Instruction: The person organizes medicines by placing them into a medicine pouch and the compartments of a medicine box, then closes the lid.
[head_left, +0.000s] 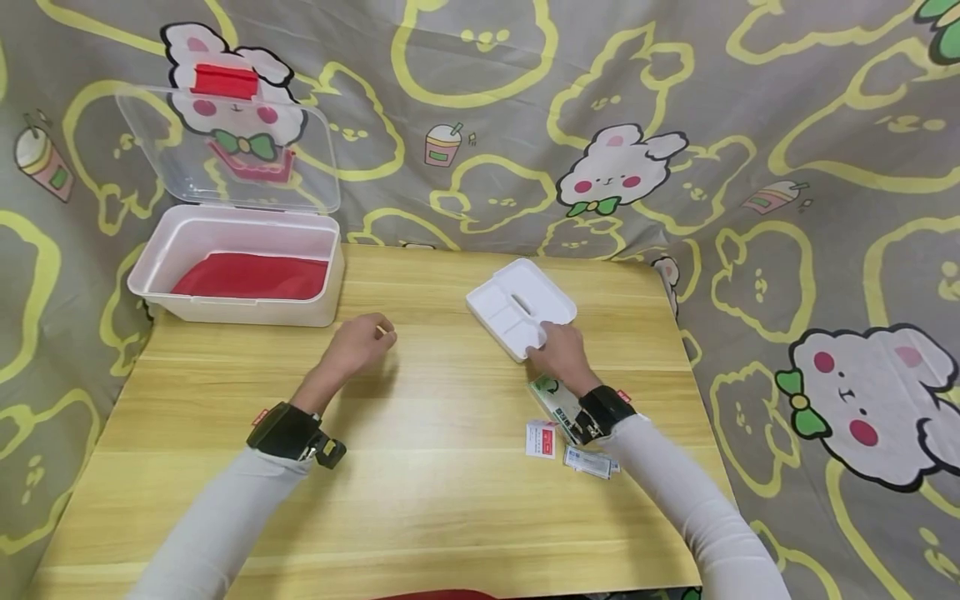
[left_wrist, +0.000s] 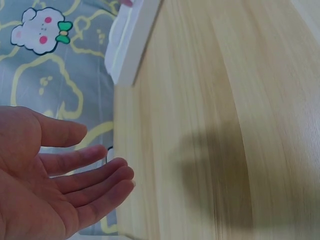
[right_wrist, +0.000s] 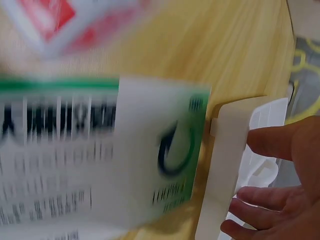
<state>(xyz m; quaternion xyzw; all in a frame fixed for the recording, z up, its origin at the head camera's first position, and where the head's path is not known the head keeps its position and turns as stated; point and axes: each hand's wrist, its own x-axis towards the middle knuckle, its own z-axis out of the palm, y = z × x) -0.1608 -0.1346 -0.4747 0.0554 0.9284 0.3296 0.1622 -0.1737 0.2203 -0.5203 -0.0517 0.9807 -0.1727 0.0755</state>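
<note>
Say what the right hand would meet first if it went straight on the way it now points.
The white case, most likely: the right hand is at its edge and points across it. Whether the hand would push it or slip over it is unclear; depth is hard to judge.

Table, bin, white case, boxes, packets

White case, cropped in right wrist view (carton blurred)

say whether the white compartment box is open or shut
Open: the white compartment box has its lid folded back, and its compartments show uncovered in the head view.
</note>
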